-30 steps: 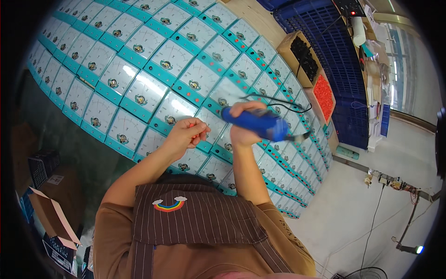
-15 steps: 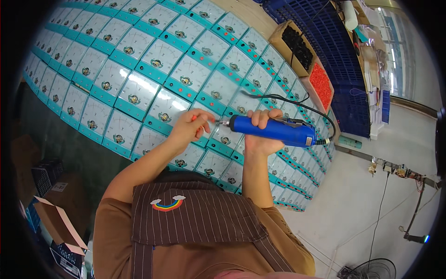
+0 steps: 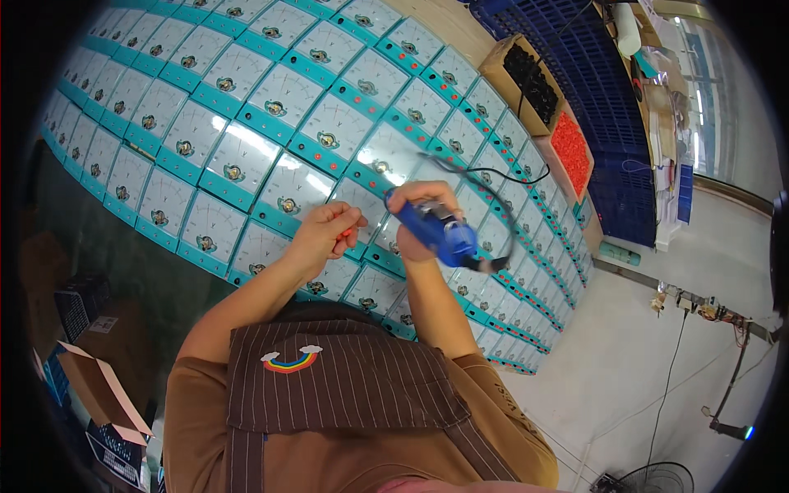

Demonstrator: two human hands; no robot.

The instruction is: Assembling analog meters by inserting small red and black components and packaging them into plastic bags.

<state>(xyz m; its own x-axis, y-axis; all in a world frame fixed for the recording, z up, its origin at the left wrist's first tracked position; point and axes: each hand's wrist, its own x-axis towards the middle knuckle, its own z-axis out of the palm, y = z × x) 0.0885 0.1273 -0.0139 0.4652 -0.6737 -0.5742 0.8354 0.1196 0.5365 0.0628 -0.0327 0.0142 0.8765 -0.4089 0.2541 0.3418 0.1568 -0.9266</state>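
swung round since half a second ago, our blue screwdriver (image 3: 417,223) now slants with its cable end nearer us, and our right hand (image 3: 429,194) has shifted farther left of the box of red pieces (image 3: 555,167). the screwdriver is left of that box and closer to us than it, over the meters (image 3: 220,215); our left hand (image 3: 322,237) is farther left of the box again. our right fingers are wrapped around the screwdriver's body, with no gap that we can see. our left fingertips are pinched together, a red piece (image 3: 345,233) showing among them; we cannot tell if there are more.

we judge that a loose pinch could drop the red piece among the meters, and that the cable (image 3: 514,222), looping left of the box, could snag and pull the screwdriver off line, scratching a meter. its long axis runs from the nose, leftward and away from us, to the cable end, rightward and toward us. it looks foreshortened, so the nose probably tips down; we cannot make out its tip.
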